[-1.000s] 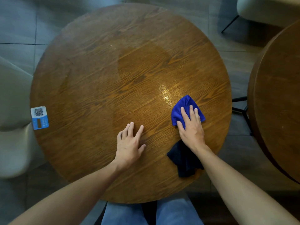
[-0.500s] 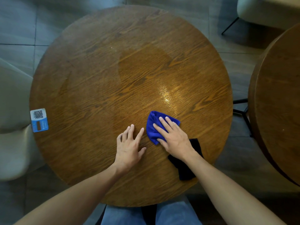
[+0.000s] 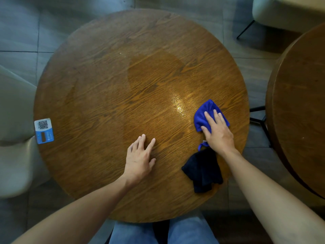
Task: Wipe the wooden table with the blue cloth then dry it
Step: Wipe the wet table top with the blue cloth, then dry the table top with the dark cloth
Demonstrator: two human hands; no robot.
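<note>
A round wooden table [image 3: 105,85] fills the view, with a darker damp patch and a shiny wet streak near its middle right. My right hand [image 3: 218,132] presses flat on a bright blue cloth [image 3: 204,111] near the table's right edge, fingers spread over it. A dark navy cloth [image 3: 202,170] lies crumpled just behind that wrist, near the front right edge. My left hand [image 3: 139,158] rests palm down on the bare wood near the front middle, fingers apart, holding nothing.
A blue and white QR sticker [image 3: 44,130] sits at the table's left edge. A second wooden table [image 3: 299,111] stands close on the right. Pale chairs stand at the left [image 3: 12,120] and the far right corner [image 3: 288,13]. My knees are under the front edge.
My right hand slid the blue cloth left toward my left hand, then back right to near the table's right edge. The left hand and the dark cloth stayed put.
</note>
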